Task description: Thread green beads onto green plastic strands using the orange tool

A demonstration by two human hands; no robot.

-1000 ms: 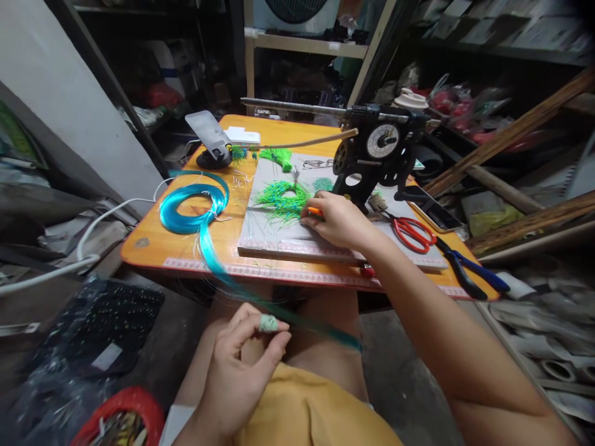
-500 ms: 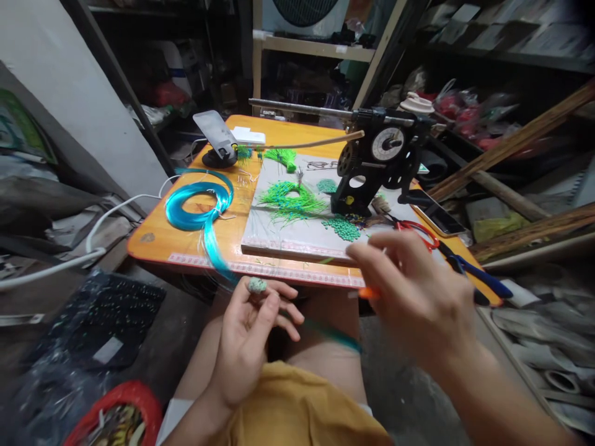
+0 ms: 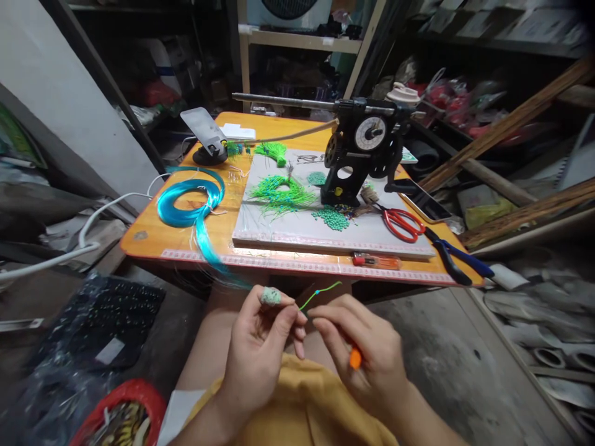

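My left hand (image 3: 264, 337), with a speckled green wrap (image 3: 271, 297) around one finger, pinches a short bright green cord (image 3: 331, 287) between thumb and fingertips. The cord slants up to the right over my lap and carries a small blue bead or knot (image 3: 317, 292). Close beside it, my right hand (image 3: 365, 341) is closed, thumb and forefinger near the left fingertips. An orange-handled tool (image 3: 356, 358) shows its end below the right fingers; its tip is hidden. Whether the right fingertips also grip the cord cannot be made out.
On the orange table (image 3: 139, 238) lie a blue fibre coil (image 3: 174, 204), green cord bundles (image 3: 281, 197), green beads (image 3: 333, 218), red-handled scissors (image 3: 403, 224), pliers (image 3: 455, 260) and a small orange-clear tool (image 3: 376, 260). A black winding machine (image 3: 346, 167) stands on the white board (image 3: 260, 232).
My right hand has come down and left from near the table edge, bringing the orange-handled tool beside my left hand. The green cord now shows clearly at the left fingertips.
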